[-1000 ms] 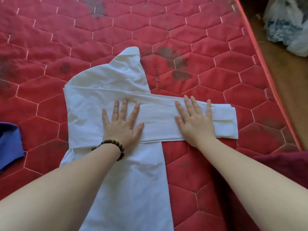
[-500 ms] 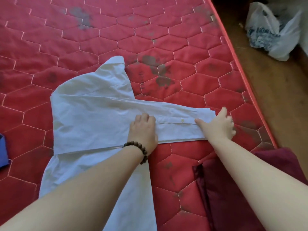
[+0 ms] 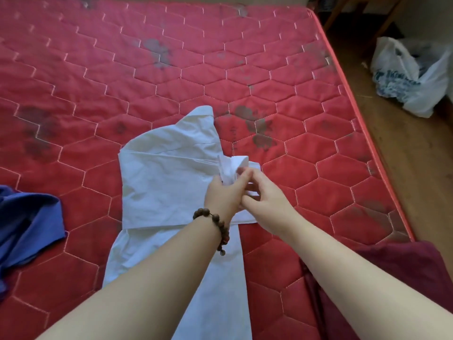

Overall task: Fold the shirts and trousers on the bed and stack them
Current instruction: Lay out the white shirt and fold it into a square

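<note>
Right now, in the head view, both hands are meeting over the white shirt [image 3: 166,187] lying mid-bed [image 3: 245,69]: the left hand [image 3: 224,193] and right hand [image 3: 263,196] are each pinching the bunched sleeve end. Doing this well, I judge, means laying the cuff flat inside the shirt's edge and smoothing it. Half a second ago the sleeve was stretching rightward, hands apart; now it is being doubled back.
</note>
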The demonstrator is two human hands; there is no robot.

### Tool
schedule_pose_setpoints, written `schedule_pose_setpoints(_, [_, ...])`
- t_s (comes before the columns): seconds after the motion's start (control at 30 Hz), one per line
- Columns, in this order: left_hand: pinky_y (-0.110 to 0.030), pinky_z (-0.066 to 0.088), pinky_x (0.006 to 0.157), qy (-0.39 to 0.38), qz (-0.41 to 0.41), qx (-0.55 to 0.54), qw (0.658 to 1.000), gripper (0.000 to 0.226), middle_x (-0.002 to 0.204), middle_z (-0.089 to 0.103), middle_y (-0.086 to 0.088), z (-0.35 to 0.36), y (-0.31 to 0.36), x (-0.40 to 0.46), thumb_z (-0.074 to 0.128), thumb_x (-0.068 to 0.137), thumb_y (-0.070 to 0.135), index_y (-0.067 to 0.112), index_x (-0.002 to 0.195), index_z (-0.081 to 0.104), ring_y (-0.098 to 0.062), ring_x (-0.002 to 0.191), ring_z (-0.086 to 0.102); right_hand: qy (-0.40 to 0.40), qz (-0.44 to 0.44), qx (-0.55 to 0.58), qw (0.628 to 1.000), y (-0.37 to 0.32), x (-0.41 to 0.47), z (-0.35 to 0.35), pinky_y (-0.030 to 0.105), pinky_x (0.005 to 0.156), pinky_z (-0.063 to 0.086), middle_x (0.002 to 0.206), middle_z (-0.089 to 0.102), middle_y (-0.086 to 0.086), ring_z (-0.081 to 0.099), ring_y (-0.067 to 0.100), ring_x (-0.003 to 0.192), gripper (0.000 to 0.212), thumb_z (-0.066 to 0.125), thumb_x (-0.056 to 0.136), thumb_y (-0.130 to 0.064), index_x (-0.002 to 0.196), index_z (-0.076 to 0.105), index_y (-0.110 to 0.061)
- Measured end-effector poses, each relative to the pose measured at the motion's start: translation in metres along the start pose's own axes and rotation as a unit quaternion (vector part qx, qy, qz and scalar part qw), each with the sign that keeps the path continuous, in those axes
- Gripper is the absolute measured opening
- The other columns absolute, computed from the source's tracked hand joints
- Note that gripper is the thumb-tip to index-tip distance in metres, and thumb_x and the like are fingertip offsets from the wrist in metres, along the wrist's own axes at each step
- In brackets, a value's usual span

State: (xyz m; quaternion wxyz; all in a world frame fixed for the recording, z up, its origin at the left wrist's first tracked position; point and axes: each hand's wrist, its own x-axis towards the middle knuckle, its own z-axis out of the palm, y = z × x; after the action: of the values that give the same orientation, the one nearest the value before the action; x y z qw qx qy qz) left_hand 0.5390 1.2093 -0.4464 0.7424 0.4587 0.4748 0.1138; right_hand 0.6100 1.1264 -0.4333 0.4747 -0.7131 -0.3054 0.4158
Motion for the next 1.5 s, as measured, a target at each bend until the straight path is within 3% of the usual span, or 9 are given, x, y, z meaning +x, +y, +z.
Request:
schedule_pose_setpoints(0.2, [-0.041, 0.058, 0.075, 0.107, 0.008, -0.024, 0.994, 0.007, 0.090, 0.070, -0.005, -0.121, -0.005, 0.024, 0.066, 0.085, 0.022, 0.017, 0.090, 0.064, -0.020, 0.081, 0.069, 0.076, -0.037, -0.080, 0.993, 0.016, 0.016, 0.046, 0.025, 0.097, 0.043, 0.125, 0.057, -0.006, 0.056, 0.008, 0.114, 0.037, 0.057, 0.091, -0.009, 0.125, 0.055, -0.023])
schedule_pose_setpoints(0.33, [-0.022, 0.041, 0.071, 0.149, 0.079, 0.226, 0.959, 0.008, 0.091, 0.059, 0.002, -0.179, -0.030, 0.024, 0.053, 0.090, 0.029, 0.023, 0.093, 0.058, -0.021, 0.090, 0.053, 0.016, -0.009, -0.370, 0.929, 0.048, 0.032, 0.061, 0.033, 0.117, 0.014, 0.155, 0.025, 0.003, 0.017, 0.021, 0.145, 0.049, 0.056, 0.094, -0.024, 0.141, 0.043, -0.022])
schedule_pose_setpoints(0.43, [-0.023, 0.029, 0.105, 0.120, 0.180, 0.422, 0.881, 0.061, 0.135, 0.047, 0.001, -0.197, -0.052, 0.009, 0.050, 0.078, 0.020, 0.016, 0.139, 0.042, -0.018, 0.127, 0.040, -0.018, 0.025, -0.491, 0.871, 0.060, 0.042, 0.072, 0.049, 0.118, 0.001, 0.157, 0.020, 0.003, 0.004, 0.020, 0.148, 0.044, 0.046, 0.099, -0.034, 0.141, 0.042, -0.026])
schedule_pose_setpoints(0.57, [-0.034, 0.003, 0.121, 0.085, 0.184, 0.627, 0.752, 0.087, 0.161, -0.005, 0.000, -0.217, -0.074, 0.002, 0.052, 0.082, 0.016, 0.013, 0.154, 0.004, -0.013, 0.148, -0.006, 0.032, -0.043, -0.421, 0.905, 0.036, 0.073, 0.096, 0.043, 0.117, 0.016, 0.149, 0.035, 0.010, 0.024, 0.029, 0.142, 0.034, 0.050, 0.098, -0.021, 0.130, 0.056, -0.014])
schedule_pose_setpoints(0.77, [-0.045, 0.053, 0.091, 0.175, 0.310, 0.659, 0.662, 0.043, 0.120, 0.066, -0.018, -0.223, -0.077, 0.005, 0.081, 0.064, 0.005, 0.001, 0.106, 0.071, -0.029, 0.113, 0.063, -0.076, -0.060, -0.405, 0.909, -0.006, 0.151, 0.164, 0.036, 0.114, 0.024, 0.153, 0.030, 0.008, 0.028, 0.029, 0.139, 0.044, 0.046, 0.098, -0.015, 0.141, 0.044, -0.018])
schedule_pose_setpoints(1.0, [-0.038, 0.058, 0.081, 0.178, 0.320, 0.636, 0.679, 0.038, 0.106, 0.072, -0.013, -0.228, -0.073, 0.013, 0.087, 0.058, 0.018, 0.004, 0.092, 0.076, -0.024, 0.100, 0.069, -0.023, 0.043, -0.508, 0.860, -0.018, 0.192, 0.184, 0.038, 0.089, 0.045, 0.104, 0.062, 0.010, 0.055, 0.030, 0.106, 0.015, 0.056, 0.093, -0.027, 0.097, 0.061, -0.015])
schedule_pose_setpoints(1.13, [-0.042, 0.057, 0.084, 0.208, 0.307, 0.581, 0.724, 0.047, 0.112, 0.069, -0.019, -0.243, -0.076, 0.006, 0.078, 0.063, -0.003, -0.005, 0.109, 0.069, -0.028, 0.103, 0.068, -0.069, -0.001, -0.382, 0.922, -0.024, 0.199, 0.195, 0.028, 0.063, 0.035, 0.065, 0.040, -0.004, 0.041, 0.012, 0.063, 0.028, 0.058, 0.093, -0.017, 0.069, 0.045, -0.017])
schedule_pose_setpoints(1.4, [-0.052, 0.048, 0.097, 0.188, 0.310, 0.544, 0.757, 0.058, 0.136, 0.053, -0.021, -0.255, -0.079, 0.002, 0.070, 0.068, -0.014, -0.008, 0.125, 0.058, -0.035, 0.123, 0.054, -0.080, -0.043, -0.373, 0.923, -0.021, 0.206, 0.228, 0.023, 0.045, 0.015, 0.061, 0.019, -0.009, 0.016, 0.011, 0.053, 0.042, 0.054, 0.081, -0.007, 0.058, 0.022, -0.023])
schedule_pose_setpoints(1.5, [-0.052, 0.041, 0.105, 0.160, 0.290, 0.546, 0.769, 0.041, 0.138, 0.049, -0.025, -0.256, -0.082, 0.004, 0.065, 0.070, -0.010, -0.010, 0.111, 0.065, -0.038, 0.128, 0.048, -0.070, -0.048, -0.340, 0.937, -0.021, 0.202, 0.215, 0.023, 0.054, 0.035, 0.069, 0.045, -0.008, 0.041, 0.011, 0.060, 0.013, 0.066, 0.086, -0.020, 0.078, 0.056, -0.022])
